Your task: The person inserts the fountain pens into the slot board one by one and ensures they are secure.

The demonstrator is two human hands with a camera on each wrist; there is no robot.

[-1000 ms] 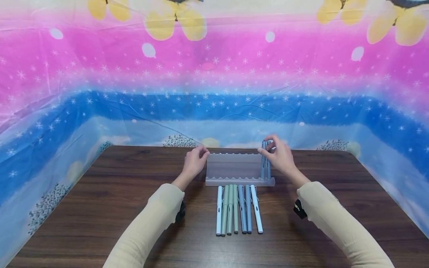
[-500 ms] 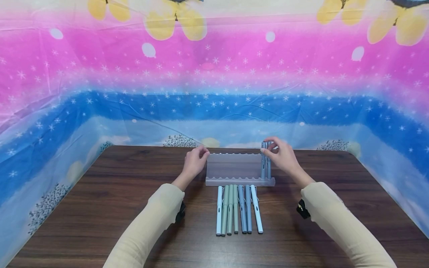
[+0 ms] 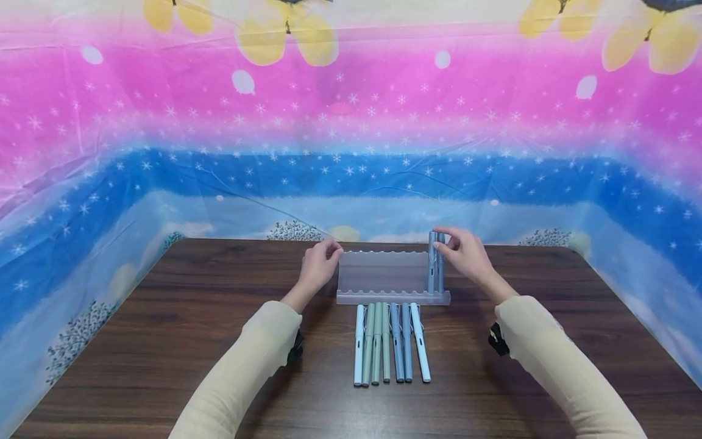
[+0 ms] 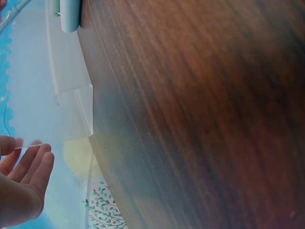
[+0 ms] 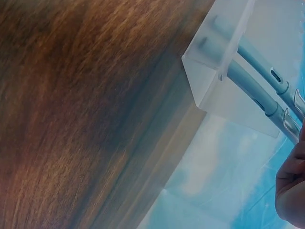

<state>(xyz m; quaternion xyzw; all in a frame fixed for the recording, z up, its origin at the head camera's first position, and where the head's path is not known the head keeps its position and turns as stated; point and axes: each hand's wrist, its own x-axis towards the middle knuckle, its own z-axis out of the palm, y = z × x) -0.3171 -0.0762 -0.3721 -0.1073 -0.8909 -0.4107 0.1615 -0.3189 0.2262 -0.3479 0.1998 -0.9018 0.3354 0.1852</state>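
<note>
A clear, scalloped pen rack (image 3: pixel 381 272) stands on the table. My left hand (image 3: pixel 317 267) pinches its upper left edge between thumb and fingers, as the left wrist view (image 4: pixel 26 179) confirms. Two blue-grey capped pens stand upright side by side at its right end, the inner pen (image 3: pixel 431 271) and the outer pen (image 3: pixel 440 277). My right hand (image 3: pixel 466 256) holds the inner pen near its top, thumb at its side and index finger across the tops. In the right wrist view both pens (image 5: pixel 252 86) lean against the back panel; the fingertips are hidden there.
Several capped pens lie in a row before the rack: a pale blue pen (image 3: pixel 359 347) at left, green pens (image 3: pixel 376 344), blue-grey pens (image 3: pixel 397 344) and a slanted pale blue pen (image 3: pixel 420 344) at right. Behind the wooden table (image 3: pixel 219 292) hangs a patterned cloth (image 3: pixel 351 177).
My right hand has come down a little and shifted right at the pen tops, its index finger straighter now. The inner pen stays upright in the rack. My left hand has not moved.
</note>
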